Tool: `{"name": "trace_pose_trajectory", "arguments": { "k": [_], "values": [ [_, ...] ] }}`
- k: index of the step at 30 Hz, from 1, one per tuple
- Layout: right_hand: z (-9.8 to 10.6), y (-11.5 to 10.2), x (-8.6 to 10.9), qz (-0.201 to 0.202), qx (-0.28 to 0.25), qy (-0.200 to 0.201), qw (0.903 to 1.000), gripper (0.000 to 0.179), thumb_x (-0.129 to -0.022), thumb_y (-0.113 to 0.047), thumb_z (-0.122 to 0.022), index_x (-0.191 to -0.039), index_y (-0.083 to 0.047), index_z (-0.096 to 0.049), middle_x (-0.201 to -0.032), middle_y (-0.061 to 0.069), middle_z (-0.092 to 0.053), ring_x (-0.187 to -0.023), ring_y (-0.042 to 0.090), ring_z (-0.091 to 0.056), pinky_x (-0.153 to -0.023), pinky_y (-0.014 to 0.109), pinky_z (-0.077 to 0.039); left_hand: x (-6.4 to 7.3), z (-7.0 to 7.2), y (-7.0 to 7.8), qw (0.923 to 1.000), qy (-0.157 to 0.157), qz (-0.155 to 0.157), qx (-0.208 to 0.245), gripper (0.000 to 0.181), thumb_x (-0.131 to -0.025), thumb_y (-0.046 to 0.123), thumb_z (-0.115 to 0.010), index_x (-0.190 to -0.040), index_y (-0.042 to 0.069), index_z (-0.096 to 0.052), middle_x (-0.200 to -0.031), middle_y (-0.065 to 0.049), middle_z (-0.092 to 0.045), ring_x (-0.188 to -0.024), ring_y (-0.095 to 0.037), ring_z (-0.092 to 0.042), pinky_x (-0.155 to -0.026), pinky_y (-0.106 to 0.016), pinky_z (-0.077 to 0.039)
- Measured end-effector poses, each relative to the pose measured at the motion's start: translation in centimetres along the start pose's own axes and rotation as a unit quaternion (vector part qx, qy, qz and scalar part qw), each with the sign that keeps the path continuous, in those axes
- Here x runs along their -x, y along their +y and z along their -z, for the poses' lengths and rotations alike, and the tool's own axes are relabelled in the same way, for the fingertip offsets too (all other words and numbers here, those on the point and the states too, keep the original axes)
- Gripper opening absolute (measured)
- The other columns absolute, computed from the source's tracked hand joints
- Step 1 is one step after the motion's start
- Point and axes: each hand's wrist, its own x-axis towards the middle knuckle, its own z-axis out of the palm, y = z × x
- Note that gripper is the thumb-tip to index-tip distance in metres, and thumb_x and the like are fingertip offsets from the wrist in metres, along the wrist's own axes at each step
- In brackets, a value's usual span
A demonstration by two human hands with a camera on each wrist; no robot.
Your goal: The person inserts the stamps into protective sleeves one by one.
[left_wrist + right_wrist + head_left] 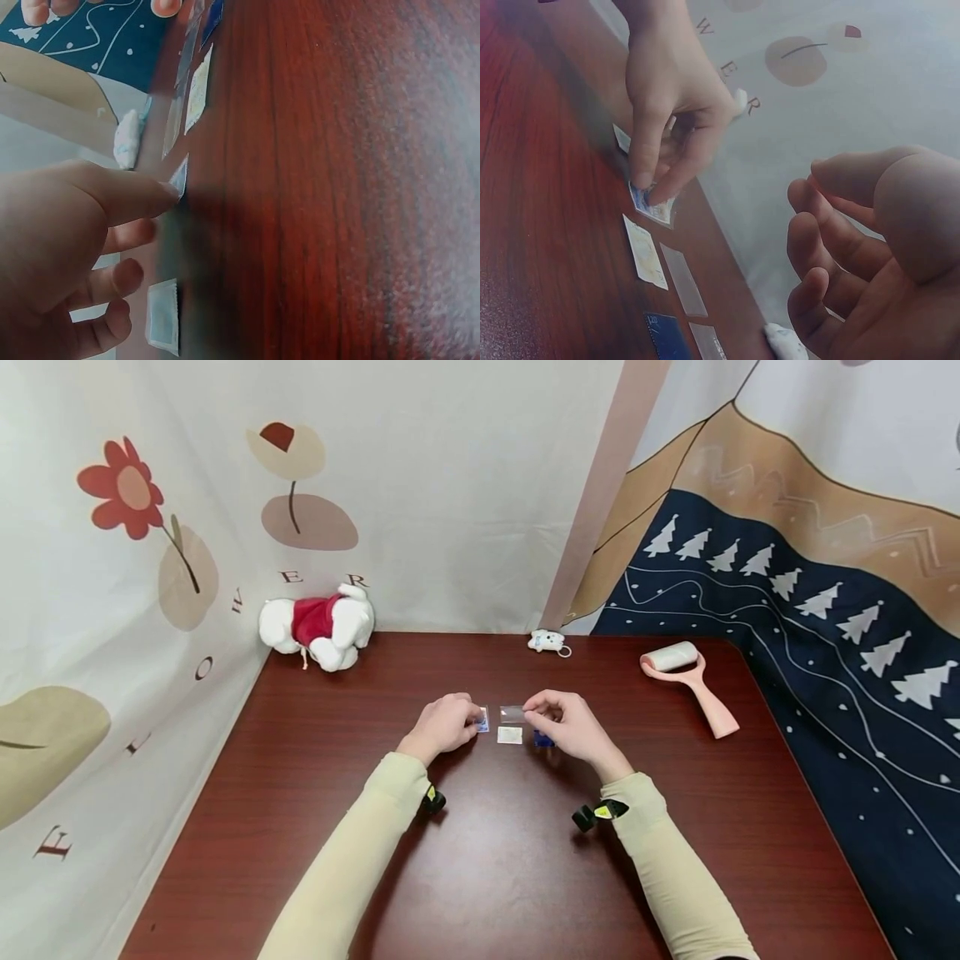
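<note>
My left hand (447, 724) pinches a small blue-and-white printed stamp (641, 204) at the table surface, thumb and forefinger on it in the right wrist view. Beside it lies a cream stamp (510, 736), with a clear plastic sleeve (512, 714) just behind. A dark blue stamp (667, 337) lies on the right, partly behind my right hand (564, 720) in the head view. That hand hovers with loosely bent fingers and nothing visible between them. Another pale, sleeve-like piece (163, 319) lies near the left hand's lower fingers in the left wrist view.
On the brown table (480, 877), a white plush toy in red (318, 622) lies at the back left. A small white keyring figure (547, 641) is at the back edge. A pink-handled lint roller (690, 681) lies at the right. Curtains hang behind and beside the table.
</note>
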Motion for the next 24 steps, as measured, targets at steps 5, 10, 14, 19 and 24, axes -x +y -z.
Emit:
{"name": "trace_pose_trajectory", "arguments": {
  "k": [5,10,14,19,24],
  "values": [
    [-0.1,0.1,0.0,0.003,-0.003,0.003,1.0,0.01,-0.099,-0.001,-0.07,-0.107,0.002,-0.074,-0.093,0.02,-0.074,-0.079,0.031,-0.063,-0.072,0.038,-0.053,0.2,-0.1,-0.2,0.9999,0.0,0.012,0.011,0.014,-0.092,0.017,-0.079,-0.104,0.023,-0.083,-0.104,0.003,-0.06,-0.088,-0.017,-0.061,-0.073,-0.038,-0.054],
    [0.0,0.0,0.0,0.006,-0.001,0.003,1.0,0.009,-0.098,0.0,-0.07,-0.106,0.003,-0.074,-0.092,0.019,-0.073,-0.081,0.031,-0.063,-0.074,0.038,-0.053,0.3,0.0,-0.3,0.9999,0.001,0.009,0.012,0.013,-0.094,0.019,-0.079,-0.105,0.023,-0.083,-0.118,0.003,-0.067,-0.103,-0.021,-0.067,-0.082,-0.043,-0.058],
    [-0.3,1.3,-0.3,0.003,0.006,0.003,1.0,0.009,-0.098,0.001,-0.07,-0.106,0.003,-0.074,-0.092,0.02,-0.073,-0.081,0.032,-0.064,-0.074,0.04,-0.053,0.4,0.1,-0.6,0.9999,0.007,-0.001,0.015,0.012,-0.093,0.017,-0.079,-0.104,0.02,-0.082,-0.121,0.003,-0.072,-0.109,-0.024,-0.069,-0.089,-0.043,-0.058],
    [-0.6,3.5,-0.7,-0.001,0.014,0.002,0.9999,0.013,-0.1,-0.003,-0.07,-0.11,0.003,-0.074,-0.096,0.018,-0.074,-0.081,0.03,-0.063,-0.073,0.038,-0.053,0.5,0.1,-0.8,0.9994,0.011,0.01,0.03,0.016,-0.092,0.016,-0.079,-0.108,0.018,-0.079,-0.118,0.003,-0.074,-0.106,-0.023,-0.069,-0.09,-0.043,-0.057],
    [-0.6,4.0,-0.6,0.003,0.007,0.002,1.0,0.014,-0.1,-0.009,-0.072,-0.112,-0.001,-0.075,-0.098,0.012,-0.075,-0.081,0.026,-0.063,-0.072,0.036,-0.053,0.6,0.1,-0.8,0.9989,0.01,0.024,0.04,0.019,-0.091,0.015,-0.08,-0.109,0.018,-0.076,-0.113,0.002,-0.074,-0.099,-0.023,-0.067,-0.086,-0.045,-0.057]
  ]
}}
